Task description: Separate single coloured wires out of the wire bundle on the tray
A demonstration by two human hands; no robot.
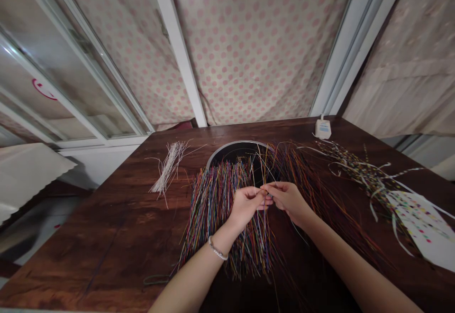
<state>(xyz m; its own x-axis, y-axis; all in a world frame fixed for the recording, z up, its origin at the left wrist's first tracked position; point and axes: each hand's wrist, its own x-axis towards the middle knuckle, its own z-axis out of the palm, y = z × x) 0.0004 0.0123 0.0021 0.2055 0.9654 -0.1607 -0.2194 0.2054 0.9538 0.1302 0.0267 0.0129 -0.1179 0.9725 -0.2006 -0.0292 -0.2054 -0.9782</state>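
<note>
My left hand (249, 201), with a beaded bracelet (217, 249) at the wrist, pinches several thin coloured threads (264, 166). Right beside it my right hand (284, 197) is closed on the same threads, and the fingertips of both hands meet. Under and left of my hands lies a thick row of multicoloured threads (209, 213), spread over the near side of a dark round tray (227, 154) with a pale rim. A looser bundle of orange and purple threads (320, 189) runs off to the right. The exact crossing of threads between my fingertips is too small to tell.
A bunch of white threads (168, 168) lies on the left of the brown wooden table (106, 237). Beaded strands (362, 170) and a white sheet with coloured dots (423, 227) are on the right. A small white box (323, 128) stands at the back.
</note>
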